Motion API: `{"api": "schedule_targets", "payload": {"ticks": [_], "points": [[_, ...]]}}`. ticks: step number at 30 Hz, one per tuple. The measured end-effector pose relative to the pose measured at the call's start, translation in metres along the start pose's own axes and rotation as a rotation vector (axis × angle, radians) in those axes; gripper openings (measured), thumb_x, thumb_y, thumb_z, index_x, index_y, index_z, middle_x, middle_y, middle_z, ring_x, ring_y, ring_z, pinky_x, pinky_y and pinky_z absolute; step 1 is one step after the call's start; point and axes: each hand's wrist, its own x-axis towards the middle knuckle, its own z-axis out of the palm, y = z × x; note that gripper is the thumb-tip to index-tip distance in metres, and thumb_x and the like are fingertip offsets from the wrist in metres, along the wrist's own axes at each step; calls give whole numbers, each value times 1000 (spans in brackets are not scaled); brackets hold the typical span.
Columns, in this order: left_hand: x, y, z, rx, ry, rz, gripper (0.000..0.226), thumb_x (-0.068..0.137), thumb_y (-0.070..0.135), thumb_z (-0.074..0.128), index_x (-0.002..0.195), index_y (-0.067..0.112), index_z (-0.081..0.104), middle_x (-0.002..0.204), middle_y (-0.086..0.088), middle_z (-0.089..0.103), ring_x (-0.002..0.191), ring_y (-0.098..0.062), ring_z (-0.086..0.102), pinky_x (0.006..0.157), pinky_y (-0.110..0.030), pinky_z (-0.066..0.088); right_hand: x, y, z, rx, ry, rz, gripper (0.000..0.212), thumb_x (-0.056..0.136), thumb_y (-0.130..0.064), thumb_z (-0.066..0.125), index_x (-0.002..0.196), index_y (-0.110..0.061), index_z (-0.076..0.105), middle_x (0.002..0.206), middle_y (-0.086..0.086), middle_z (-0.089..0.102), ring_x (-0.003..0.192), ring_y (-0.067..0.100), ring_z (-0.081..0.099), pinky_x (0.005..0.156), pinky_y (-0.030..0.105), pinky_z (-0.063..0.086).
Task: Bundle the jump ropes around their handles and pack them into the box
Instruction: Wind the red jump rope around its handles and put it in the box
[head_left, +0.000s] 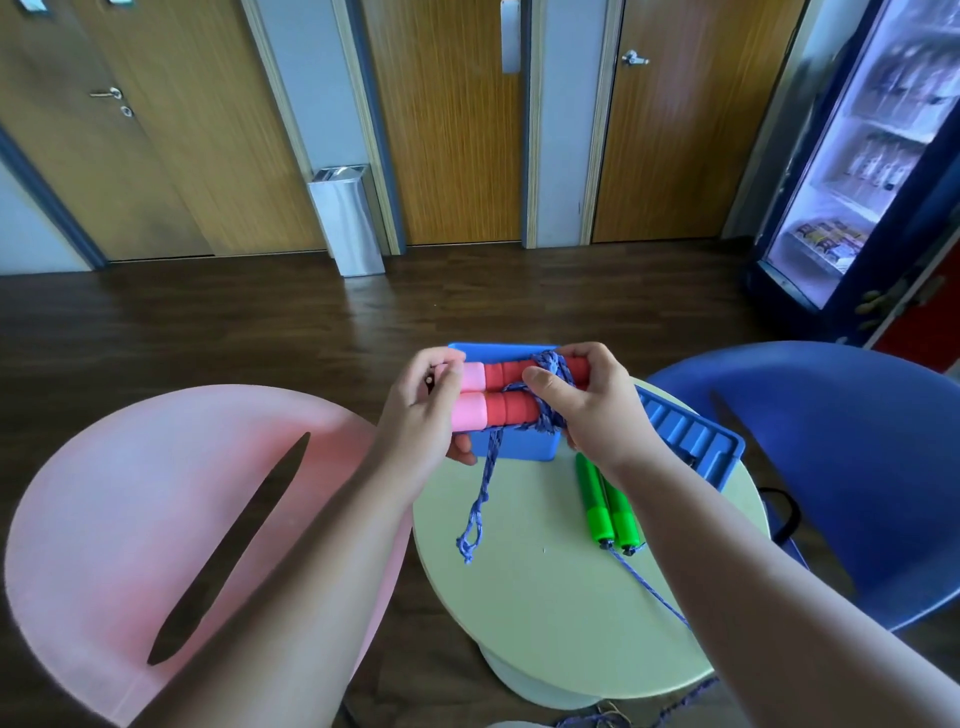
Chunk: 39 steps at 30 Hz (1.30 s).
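Hands: both arms reach forward from the bottom of the view and meet above the far side of the table.
Left hand (423, 410): it is closed around the pink ends of the red handles (506, 395). The thumb is on top and the fingers curl under.
Right hand (582, 402): it is closed on the other end of the same handles. The thumb presses on the wrapped rope there, and the fingers hold from behind.
Red handles: two of them lie side by side, flat, held up in the air between the hands, just in front of the box.
Purple rope (485, 488): some of it is wound around the handles near the right hand. A doubled piece hangs down, and its looped end touches the table.
Green handles (605, 506): two lie side by side on the table under the right arm. Their own purple cord runs off the near edge of the table.
Table (545, 613): round and pale green.
Box (519, 447): blue and open, on the far part of the table, partly hidden by the hands.
Lid (691, 436): blue with ridges, lying just right of the box.
Chairs: a pink chair (130, 499) is on the left and a blue chair (841, 447) is on the right.
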Motion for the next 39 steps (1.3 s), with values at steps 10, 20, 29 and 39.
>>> {"api": "schedule_targets", "payload": {"ticks": [10, 20, 29, 39], "points": [[-1, -8, -1, 4, -30, 50, 13, 90, 13, 78, 100, 16, 71, 90, -10, 66, 53, -15, 63, 51, -33, 56, 1, 1, 6, 64, -23, 96, 39, 86, -48, 78, 107, -21, 59, 78, -1, 63, 49, 6, 52, 47, 26, 41], [4, -18, -13, -150, 2, -56, 15, 92, 10, 76, 105, 10, 69, 86, -8, 62, 51, -19, 53, 55, -34, 57, -6, 23, -18, 337, 37, 245, 38, 110, -42, 35, 102, -14, 58, 88, 1, 74, 59, 22, 60, 52, 31, 48], [8, -11, -30, -305, -44, -156, 12, 95, 3, 68, 105, 9, 64, 88, -12, 61, 53, -18, 53, 54, -32, 57, -52, 41, 30, 273, -310, 288, 14, 97, -7, 66, 95, -11, 53, 115, 6, 75, 55, 21, 57, 50, 31, 49], [0, -7, -41, -259, 32, -128, 14, 96, 0, 65, 106, 9, 61, 89, -8, 64, 52, -16, 51, 50, -31, 55, -55, 43, 41, 4, -408, 26, 17, 92, -3, 73, 92, -16, 61, 92, 1, 74, 84, 25, 66, 82, 32, 51]]}}
